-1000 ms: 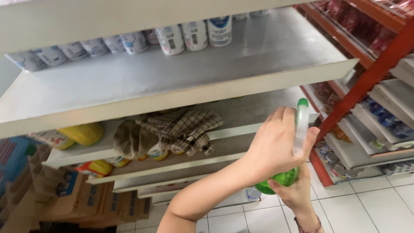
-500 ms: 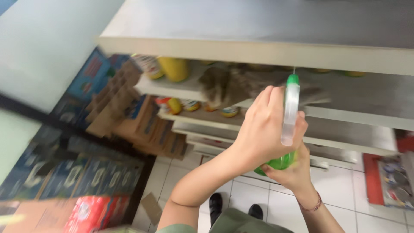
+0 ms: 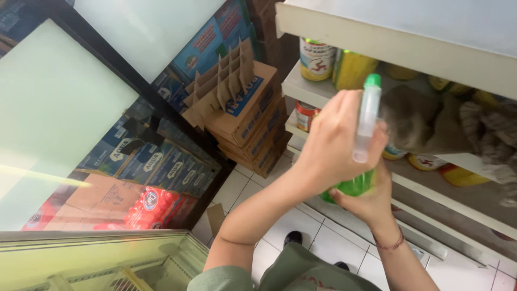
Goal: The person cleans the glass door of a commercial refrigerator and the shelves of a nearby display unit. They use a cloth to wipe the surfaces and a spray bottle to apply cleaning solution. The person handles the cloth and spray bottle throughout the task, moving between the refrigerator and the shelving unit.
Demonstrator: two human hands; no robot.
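Both my hands hold a green spray bottle [image 3: 351, 187] in front of a shelf unit. My left hand [image 3: 331, 145] wraps around its neck and the clear sprayer head [image 3: 366, 121] with a green tip. From below, my right hand [image 3: 369, 207], a thin bracelet on its wrist, cups the green body. Behind the bottle a grey-brown cloth [image 3: 417, 121] and a checked cloth [image 3: 493, 140] lie on the shelf board [image 3: 299, 89].
Cans [image 3: 316, 59] and a yellow container [image 3: 353, 67] stand on the shelves under a wide cream shelf edge [image 3: 377, 46]. Stacked cardboard boxes [image 3: 247, 124] sit left of the shelves. A glass-topped freezer [image 3: 107, 258] and red packs [image 3: 151, 207] fill the lower left. My feet stand on white floor tiles [image 3: 242, 186].
The view has swung left and down, bringing the boxes and the freezer in. Both hands keep the same hold on the spray bottle in front of the cloths.
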